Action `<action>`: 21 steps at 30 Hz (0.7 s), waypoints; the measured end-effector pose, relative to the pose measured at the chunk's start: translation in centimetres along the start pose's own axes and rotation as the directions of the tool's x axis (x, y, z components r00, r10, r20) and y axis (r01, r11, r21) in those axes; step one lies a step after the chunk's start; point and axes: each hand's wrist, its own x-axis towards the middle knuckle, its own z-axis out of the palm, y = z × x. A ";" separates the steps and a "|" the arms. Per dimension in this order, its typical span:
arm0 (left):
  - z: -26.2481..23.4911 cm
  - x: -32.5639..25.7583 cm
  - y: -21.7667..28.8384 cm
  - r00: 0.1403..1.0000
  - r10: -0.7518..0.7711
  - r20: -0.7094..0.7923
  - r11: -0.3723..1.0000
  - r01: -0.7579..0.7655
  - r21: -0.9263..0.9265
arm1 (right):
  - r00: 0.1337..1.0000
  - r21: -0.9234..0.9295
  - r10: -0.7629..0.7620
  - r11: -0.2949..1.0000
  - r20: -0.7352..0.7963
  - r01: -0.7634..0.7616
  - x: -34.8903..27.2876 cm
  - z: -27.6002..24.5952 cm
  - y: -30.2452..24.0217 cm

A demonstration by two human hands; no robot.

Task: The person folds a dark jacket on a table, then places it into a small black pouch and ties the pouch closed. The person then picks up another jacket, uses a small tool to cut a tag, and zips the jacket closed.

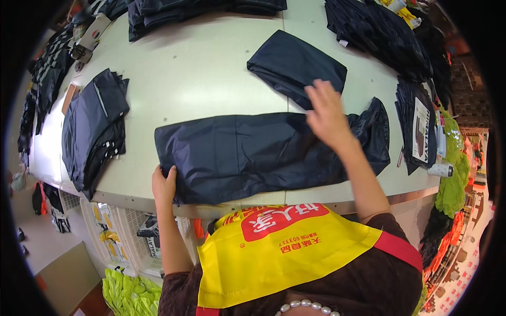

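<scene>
We count two hands at the table: one left hand and one right hand. One long navy garment lies spread at the table's near edge. One folded navy garment sits just beyond it. We count one stack of folded dark garments toward the table's left edge and one bagged stack toward its right edge. Further dark heaps along the far edge are too merged to number.

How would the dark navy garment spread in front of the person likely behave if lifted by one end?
The navy garment would probably droop and unfold: it lies flat and creased under the left hand and right hand. Its slight sheen suggests thin, slick fabric, so it may slide easily on the smooth table. It looks light for its size.
</scene>
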 end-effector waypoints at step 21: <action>8.4 -2.0 13.8 0.819 0.431 0.378 0.899 -0.354 -0.257 | 0.872 0.176 -0.475 0.874 0.118 0.453 -6.5 12.6 -15.9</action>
